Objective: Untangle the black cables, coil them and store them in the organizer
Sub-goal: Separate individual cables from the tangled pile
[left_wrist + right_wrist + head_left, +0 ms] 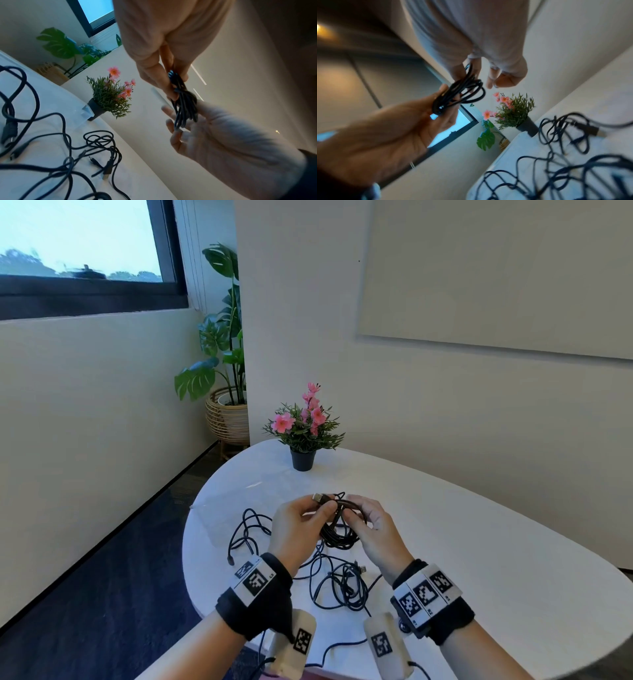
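Above the white table, a coiled black cable hangs between both hands. My left hand pinches the coil's top beside a silver USB plug. My right hand grips the coil's other side, thumb and fingers curled round the loops. The left wrist view has the coil lying across the right hand's fingers. In the right wrist view the coil is blurred. Several loose black cables lie tangled on the table below the hands.
A small pot of pink flowers stands at the table's far edge. A clear plastic piece lies on the table near the pot. A large plant in a wicker basket sits on the floor beyond the table.
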Motion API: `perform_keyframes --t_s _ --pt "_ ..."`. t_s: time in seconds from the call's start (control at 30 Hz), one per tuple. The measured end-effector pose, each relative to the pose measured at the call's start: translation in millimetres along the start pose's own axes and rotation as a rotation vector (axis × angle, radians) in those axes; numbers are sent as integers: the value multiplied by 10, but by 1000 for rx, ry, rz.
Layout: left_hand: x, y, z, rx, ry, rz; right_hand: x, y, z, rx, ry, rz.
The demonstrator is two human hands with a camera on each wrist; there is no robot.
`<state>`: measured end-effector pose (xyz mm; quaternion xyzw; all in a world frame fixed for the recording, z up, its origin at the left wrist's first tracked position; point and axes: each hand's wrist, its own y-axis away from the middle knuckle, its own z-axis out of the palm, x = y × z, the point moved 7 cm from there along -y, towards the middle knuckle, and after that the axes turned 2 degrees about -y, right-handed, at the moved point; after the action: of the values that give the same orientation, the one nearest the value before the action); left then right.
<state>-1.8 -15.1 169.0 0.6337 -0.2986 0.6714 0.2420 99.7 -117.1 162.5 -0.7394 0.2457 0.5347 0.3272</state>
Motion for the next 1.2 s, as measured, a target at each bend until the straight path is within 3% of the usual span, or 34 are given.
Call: perform_keyframes --t_s 0.07,0.13,0.2,0.33,0.47,0.7,0.8,0.9,0.97,1.1,1.2 --pt "-46 -5 -27 39 -7 -1 4 30 -82 83 182 -68" --pt "-85 -14 -69 83 -17 -9 -130 120 -189 235 301 -236" --pt "-112 -15 -76 92 -12 -11 -269 214 -174 257 375 -367" --pt "-137 16 10 66 12 -11 -193 190 -8 133 527 -227" --pt "-120 15 54 52 -18 24 -185 131 13 137 477 -129" --pt "76 -32 67 20 -325 228 -357 176 -226 324 369 -273" --pt "113 -34 145 -125 -483 400 -369 171 -251 247 370 -281" --pt "109 19 184 -205 -550 468 -390 260 -175 176 447 -367" --pt "34 48 185 -236 -559 453 -370 274 -202 161 419 -365" --pt "-125 61 165 -295 -478 310 -229 155 -477 242 172 -149" --pt "-99 118 208 -324 -325 271 -179 116 -462 143 97 -71"
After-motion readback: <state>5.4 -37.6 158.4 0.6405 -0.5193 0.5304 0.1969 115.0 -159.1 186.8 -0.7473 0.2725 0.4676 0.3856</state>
